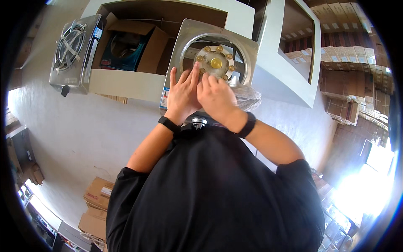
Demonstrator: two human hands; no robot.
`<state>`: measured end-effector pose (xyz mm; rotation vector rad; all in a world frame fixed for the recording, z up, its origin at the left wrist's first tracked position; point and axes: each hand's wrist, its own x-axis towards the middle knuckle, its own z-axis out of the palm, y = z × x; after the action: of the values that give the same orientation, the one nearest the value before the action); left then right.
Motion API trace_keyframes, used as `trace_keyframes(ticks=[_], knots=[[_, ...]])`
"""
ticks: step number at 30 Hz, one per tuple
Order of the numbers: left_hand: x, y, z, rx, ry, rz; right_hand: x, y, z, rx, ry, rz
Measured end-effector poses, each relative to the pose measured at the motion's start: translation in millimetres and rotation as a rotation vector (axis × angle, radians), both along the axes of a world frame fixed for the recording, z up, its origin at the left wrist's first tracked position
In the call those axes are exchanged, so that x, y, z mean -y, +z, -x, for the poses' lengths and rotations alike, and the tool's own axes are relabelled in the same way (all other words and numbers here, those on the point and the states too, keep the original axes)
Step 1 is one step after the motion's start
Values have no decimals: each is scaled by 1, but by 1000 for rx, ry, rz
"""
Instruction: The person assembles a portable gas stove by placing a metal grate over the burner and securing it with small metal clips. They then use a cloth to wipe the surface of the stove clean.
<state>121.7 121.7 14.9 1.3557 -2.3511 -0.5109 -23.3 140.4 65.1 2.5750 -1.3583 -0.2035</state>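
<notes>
A single-burner gas stove [248,40] with a steel top stands in front of me. In its round opening sits a burner ring [231,62] with several brass nozzles and a brass cap [216,63] at its centre. My left hand [182,93] is over the near left part of the opening, fingers stretched out, one fingertip by a brass nozzle. Beside it, my right hand [218,95] has its fingers curled together at the near edge of the burner ring; what they pinch, if anything, is hidden. The stove's control knob [199,122] shows below my wrists.
A crumpled clear plastic bag [248,97] lies at the stove's near right corner. Left stands another steel stove [71,54] with taped grates, beside an open cardboard box [152,50] holding a teal package [126,52]. A white frame [275,69] rises at right; stacked cartons [346,90] stand beyond.
</notes>
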Motion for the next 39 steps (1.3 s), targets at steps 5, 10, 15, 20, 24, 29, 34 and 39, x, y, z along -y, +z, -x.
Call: trace_keyframes(ticks=[5,10,15,20,24,29,34,39], knots=[[2,-3,-1,-64,23,-37,8,0,7,83,70,-113],[3,-5,0,-57,57,-32,26,22,32,199,223,-272],[2,0,1,-80,42,-53,13,-6,21,126,100,6],[5,-16,-1,-26,26,91,-5,1,18,30,129,-100],[3,-10,-1,-34,23,34,-16,2,28,23,113,-76],[1,-5,-2,-30,2,24,-17,11,44,203,105,-88],[2,-3,-2,7,1,28,-8,12,54,300,109,-127],[2,1,-3,-3,-1,34,3,13,70,219,124,-268]])
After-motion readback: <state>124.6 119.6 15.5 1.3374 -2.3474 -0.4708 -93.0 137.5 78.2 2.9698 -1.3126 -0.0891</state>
